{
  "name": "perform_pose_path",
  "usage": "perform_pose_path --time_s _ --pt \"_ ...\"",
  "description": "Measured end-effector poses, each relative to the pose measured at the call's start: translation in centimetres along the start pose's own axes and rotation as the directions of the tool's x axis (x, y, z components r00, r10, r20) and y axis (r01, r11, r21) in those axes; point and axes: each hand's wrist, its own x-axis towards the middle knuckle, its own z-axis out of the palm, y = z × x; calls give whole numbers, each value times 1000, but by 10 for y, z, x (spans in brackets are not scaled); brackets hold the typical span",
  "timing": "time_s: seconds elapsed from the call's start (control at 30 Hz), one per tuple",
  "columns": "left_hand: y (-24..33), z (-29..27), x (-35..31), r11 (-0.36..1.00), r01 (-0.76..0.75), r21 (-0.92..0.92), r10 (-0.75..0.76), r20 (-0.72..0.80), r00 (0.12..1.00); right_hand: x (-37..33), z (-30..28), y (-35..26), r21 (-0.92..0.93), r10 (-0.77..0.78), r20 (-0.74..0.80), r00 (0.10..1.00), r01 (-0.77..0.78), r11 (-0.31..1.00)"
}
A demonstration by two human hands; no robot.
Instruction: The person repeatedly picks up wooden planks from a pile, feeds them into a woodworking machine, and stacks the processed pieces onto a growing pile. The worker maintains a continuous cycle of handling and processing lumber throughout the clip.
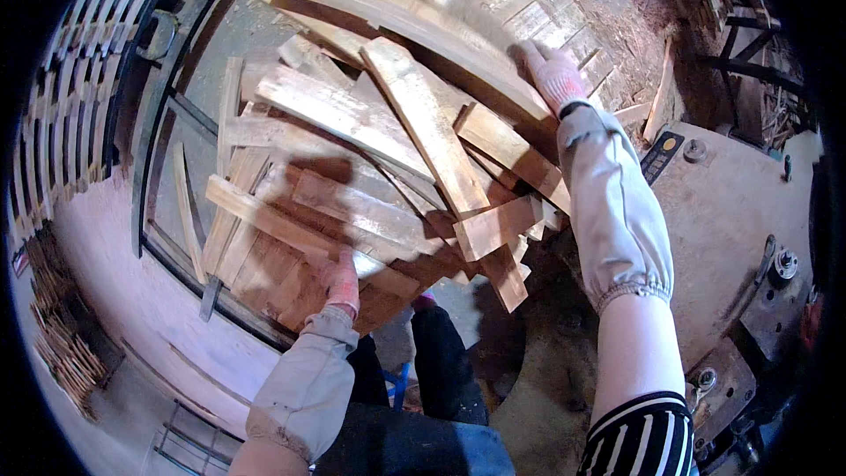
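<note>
Reaching into a loose heap of wooden slats, both gloved hands work well apart. The left hand grips the near end of a long slat at the heap's near edge, fingers closed on it. The right hand lies flat on a long pale board at the far right of the heap, fingers spread, not clamped. The slats sit crisscrossed on a metal-framed cart, beside a dusty machine table.

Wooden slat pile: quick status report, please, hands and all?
Left hand gripping a pale flat wooden slat at the pile's near edge. Right hand resting on the long top board. Loose slats crisscross between.
</note>
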Motion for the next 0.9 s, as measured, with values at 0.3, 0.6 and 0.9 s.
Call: perform_pose_path --time_s 0.3,0.6,0.9 --pt "-22 -5 -7 665 68 -743 10 100 995 -126 55 -71 187 65 299 952 -126 974" --pt "-123 -72 -7 924 -276 -264 262 -89 961 -253 90 -130 158 180 213 960 -216 964" --pt "-133 -130 -5 522 310 -794 31 381 924 -400 175 -193 78 50 -184 982 -36 996"
